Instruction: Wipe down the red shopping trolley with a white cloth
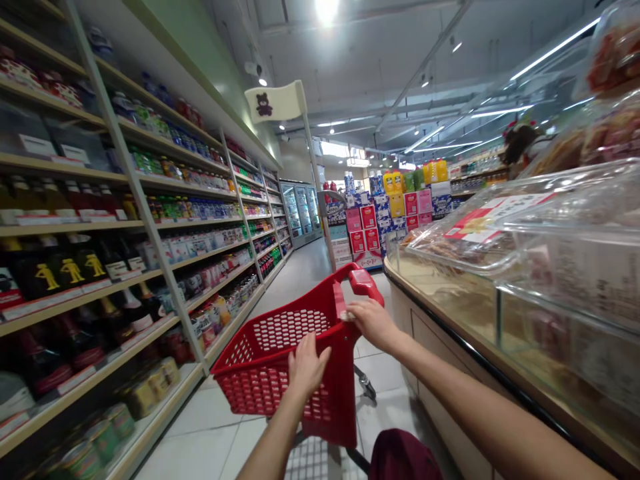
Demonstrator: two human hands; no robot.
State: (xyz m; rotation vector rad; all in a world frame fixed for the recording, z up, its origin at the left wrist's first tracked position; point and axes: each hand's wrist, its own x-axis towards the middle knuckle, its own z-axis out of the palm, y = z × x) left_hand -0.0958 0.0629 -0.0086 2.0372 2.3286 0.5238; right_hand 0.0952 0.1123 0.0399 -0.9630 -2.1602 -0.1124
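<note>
Red plastic shopping cart stands on the white tiled floor in the lower middle of the frame, between tall shelving with pale posts on the left and a beige display table with a dark rim on the right. Judging by how things lie, handling of the cart is under way: both bare hands are at it, and it is not yet let go. How much remains does not show, and the lower part of the basket's inside is too hidden to tell what it may hold. Its tapering basket has rows of oblong holes, a raised rim and a solid panel at the handle end; the whole cart sits slantwise, narrowing toward the left. As for the grip, the left hand is spread at the near basket wall with nothing held, while the right hand lies with bent fingers beside the glossy red handle; how firmly it is closed cannot be told. Smaller still are a pale pink flap just by those fingers and a grey caster below.
</note>
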